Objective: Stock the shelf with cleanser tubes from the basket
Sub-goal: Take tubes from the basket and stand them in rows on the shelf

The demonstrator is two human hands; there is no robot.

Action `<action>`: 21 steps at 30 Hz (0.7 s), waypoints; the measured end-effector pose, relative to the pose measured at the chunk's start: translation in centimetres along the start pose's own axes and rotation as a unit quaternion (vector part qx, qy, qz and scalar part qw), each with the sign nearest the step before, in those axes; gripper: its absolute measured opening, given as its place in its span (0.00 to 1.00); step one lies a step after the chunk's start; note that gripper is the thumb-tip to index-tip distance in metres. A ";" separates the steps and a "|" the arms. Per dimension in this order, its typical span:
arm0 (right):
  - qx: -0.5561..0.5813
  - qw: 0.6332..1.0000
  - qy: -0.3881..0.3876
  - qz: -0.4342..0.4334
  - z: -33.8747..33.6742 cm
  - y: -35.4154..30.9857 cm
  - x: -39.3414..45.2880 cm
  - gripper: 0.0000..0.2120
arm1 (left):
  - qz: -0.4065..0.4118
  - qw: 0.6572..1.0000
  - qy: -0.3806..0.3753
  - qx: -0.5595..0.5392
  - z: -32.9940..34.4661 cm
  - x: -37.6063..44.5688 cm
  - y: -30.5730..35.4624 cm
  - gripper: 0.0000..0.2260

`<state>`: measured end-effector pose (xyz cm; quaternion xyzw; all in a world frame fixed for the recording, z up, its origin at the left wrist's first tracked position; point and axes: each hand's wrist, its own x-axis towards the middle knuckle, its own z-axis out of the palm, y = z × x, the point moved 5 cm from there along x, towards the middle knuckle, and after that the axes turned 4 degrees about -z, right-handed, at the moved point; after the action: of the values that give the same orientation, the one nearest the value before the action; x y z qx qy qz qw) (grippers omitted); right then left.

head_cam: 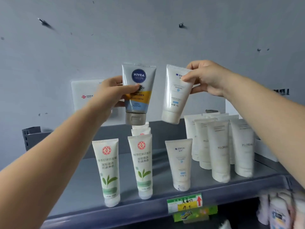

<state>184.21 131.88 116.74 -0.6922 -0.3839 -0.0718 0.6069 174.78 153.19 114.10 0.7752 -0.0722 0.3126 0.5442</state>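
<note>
My left hand [109,95] grips a grey Nivea Men tube [138,93], cap down, in the air above the grey shelf [158,192]. To its right, my right hand [206,76] pinches a white cleanser tube [177,95] near its top, cap down and slightly tilted. Below stand two white tubes with a green leaf print [108,171] [142,166], with more of them behind the right one. A white tube [180,164] like the one in my right hand stands alone in the middle. No basket is in view.
A cluster of several plain white tubes [219,147] fills the shelf's right side. A price tag with a red arrow [184,202] hangs on the front edge. A white wall box [85,95] sits behind the shelf. Blurred packages [280,212] lie on the shelf below, at the lower right.
</note>
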 end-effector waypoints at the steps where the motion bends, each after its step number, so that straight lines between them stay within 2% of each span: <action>1: -0.006 1.000 0.001 0.004 0.3 0.3 0.8 0.12 | 0.000 1.000 0.000 -0.004 -0.5 0.5 -0.3 0.04; 5: -0.078 0.997 -0.013 0.021 1.6 2.4 2.9 0.10 | -0.008 0.999 0.018 -0.027 -1.9 2.2 -1.8 0.03; 10: -0.189 0.980 -0.050 0.049 3.0 6.3 3.9 0.14 | -0.022 0.999 0.030 -0.020 -2.9 3.4 -3.7 0.05; 12: -0.264 0.960 -0.079 0.048 3.3 7.3 4.1 0.13 | -0.031 0.999 0.034 -0.011 -3.2 3.6 -4.4 0.06; 15: -0.385 0.912 -0.135 0.046 3.9 8.1 4.4 0.11 | -0.045 0.998 0.042 0.004 -3.7 4.0 -5.2 0.06; 21: -0.476 0.847 -0.227 0.068 5.4 9.9 4.8 0.10 | -0.085 0.995 0.056 0.005 -4.2 4.3 -6.5 0.08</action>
<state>191.65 139.16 110.28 -0.9174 -0.3818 -0.0456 0.1025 179.43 160.54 112.22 0.7625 0.0262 0.3080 0.5683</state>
